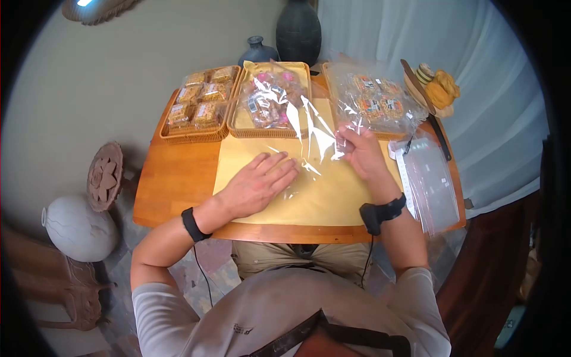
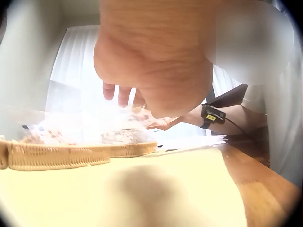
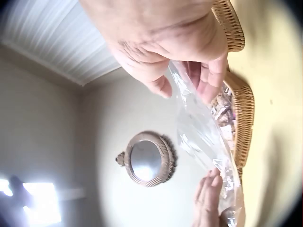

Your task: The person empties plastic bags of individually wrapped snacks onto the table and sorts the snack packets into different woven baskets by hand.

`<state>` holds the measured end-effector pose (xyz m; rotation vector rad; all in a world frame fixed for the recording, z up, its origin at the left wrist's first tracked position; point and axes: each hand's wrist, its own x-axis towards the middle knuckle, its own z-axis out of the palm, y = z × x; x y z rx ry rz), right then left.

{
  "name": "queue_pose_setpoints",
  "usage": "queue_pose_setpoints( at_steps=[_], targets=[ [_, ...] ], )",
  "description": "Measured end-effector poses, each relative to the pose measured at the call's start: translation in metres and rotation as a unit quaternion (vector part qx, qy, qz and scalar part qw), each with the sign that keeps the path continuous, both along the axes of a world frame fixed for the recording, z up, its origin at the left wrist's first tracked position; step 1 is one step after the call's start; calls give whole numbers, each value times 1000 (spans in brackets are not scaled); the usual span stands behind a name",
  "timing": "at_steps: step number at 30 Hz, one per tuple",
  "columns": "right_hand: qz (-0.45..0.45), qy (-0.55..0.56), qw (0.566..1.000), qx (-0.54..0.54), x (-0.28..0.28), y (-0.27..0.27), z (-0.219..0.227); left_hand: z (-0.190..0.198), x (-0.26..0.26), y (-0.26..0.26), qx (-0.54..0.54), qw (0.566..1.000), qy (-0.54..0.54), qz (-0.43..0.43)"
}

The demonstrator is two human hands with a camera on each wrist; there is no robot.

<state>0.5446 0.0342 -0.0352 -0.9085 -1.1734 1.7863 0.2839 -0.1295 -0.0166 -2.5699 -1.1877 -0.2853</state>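
Observation:
A clear plastic bag (image 1: 321,141) with bright glare stretches between the two hands above the yellow cloth (image 1: 333,202). My right hand (image 1: 364,156) pinches one end of it. In the right wrist view, that bag (image 3: 201,130) hangs from the right hand (image 3: 175,52) between thumb and fingers. My left hand (image 1: 257,185) lies palm down toward the bag's other end, its fingers fairly straight and together. The left fingers (image 3: 208,191) touch the film near its lower end in the right wrist view. From the left wrist, mostly the heel of the left hand (image 2: 156,71) shows.
At the back stand a wicker tray (image 1: 196,138) of packaged snacks, a middle tray (image 1: 267,133) of wrapped items and a right tray (image 1: 326,71) of packs under clear film. Flat clear bags (image 1: 431,184) and a dark-handled knife (image 1: 439,138) lie at right.

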Motion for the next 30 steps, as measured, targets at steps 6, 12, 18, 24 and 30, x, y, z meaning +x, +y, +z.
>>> queue_pose_setpoints(
  at_steps=[6,12,18,24,30],
  targets=[
    [-81,16,996,30,7,-7,-10,-27,16,-22,-24,998,-37,-40],
    [-137,87,983,-81,25,-19,-7,7,-20,-12,-348,832,-378,208],
    [-103,279,935,-195,14,-33,-17,-30,10,-36,-706,463,-518,135],
    [-133,264,940,-171,9,-49,-26,-62,43,-37,-617,263,-737,81],
    [-148,150,972,-100,26,-54,-33,-56,55,-60,-575,309,-746,134]
  ],
)
